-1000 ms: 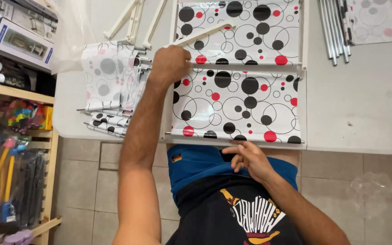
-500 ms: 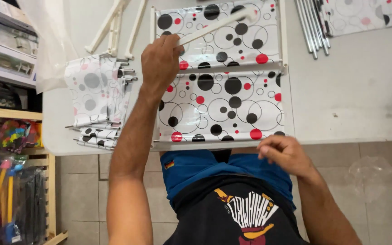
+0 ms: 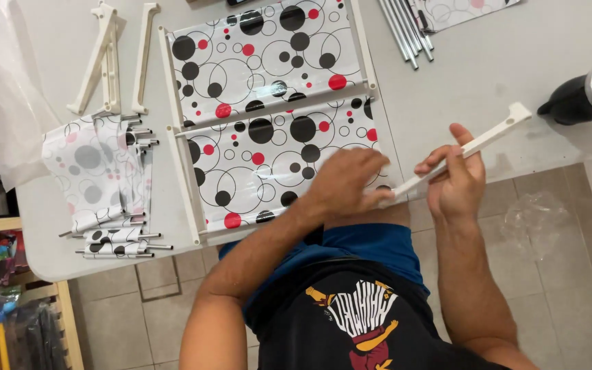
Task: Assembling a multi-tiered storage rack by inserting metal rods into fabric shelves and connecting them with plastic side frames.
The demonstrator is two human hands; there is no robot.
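While held aslant, white bar (image 3: pixel 471 147) | right hand (image 3: pixel 455 181) grips middle | left hand (image 3: pixel 347 183) at lower end

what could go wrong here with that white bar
The white bar is gripped by the right hand near its lower end only, so the free end might swing toward the dark cup and tip it. The left hand covers the joint at the shelf frame, so a finger could get pinched there.
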